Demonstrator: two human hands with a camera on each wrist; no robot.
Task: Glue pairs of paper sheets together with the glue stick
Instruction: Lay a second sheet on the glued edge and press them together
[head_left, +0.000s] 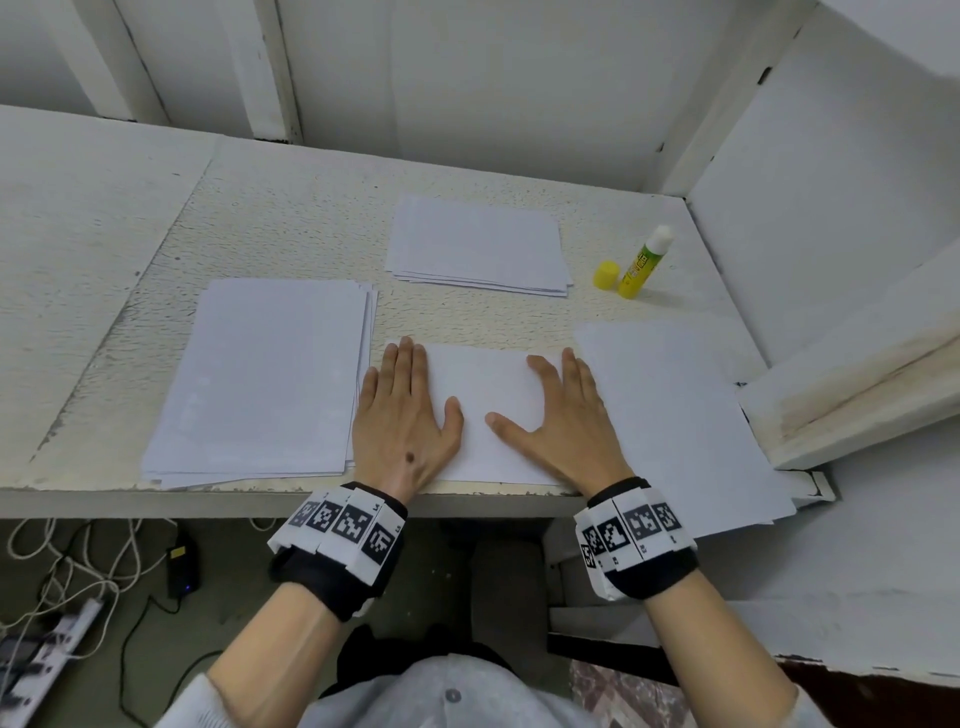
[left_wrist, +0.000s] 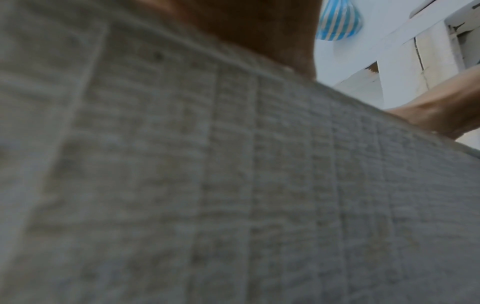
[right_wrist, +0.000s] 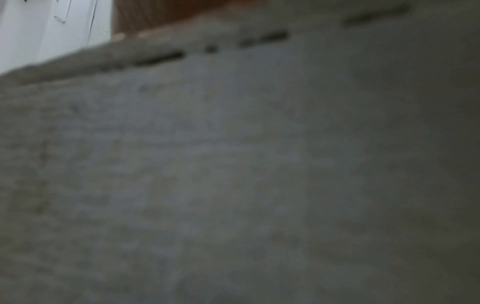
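A paper sheet (head_left: 483, 410) at the bench's (head_left: 291, 218) front edge is pressed flat — left hand (head_left: 400, 415) and right hand (head_left: 566, 421) spread wide, apparently bonding it; the uncapped glue stick (head_left: 644, 262) is parked upright.

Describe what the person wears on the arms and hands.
Both hands, left hand and right hand, are bare. Each wrist carries a black strap, left wristband and right wristband, ringed with white tiles printed with black square codes. Forearms bare; grey sleeves begin near the elbows.

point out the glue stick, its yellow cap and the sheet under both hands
glue stick (head_left: 643, 265), head view, on the middle of its yellow-green label
yellow cap (head_left: 607, 275), head view, on its side wall
sheet under both hands (head_left: 485, 382), head view, on the bare paper between the two hands
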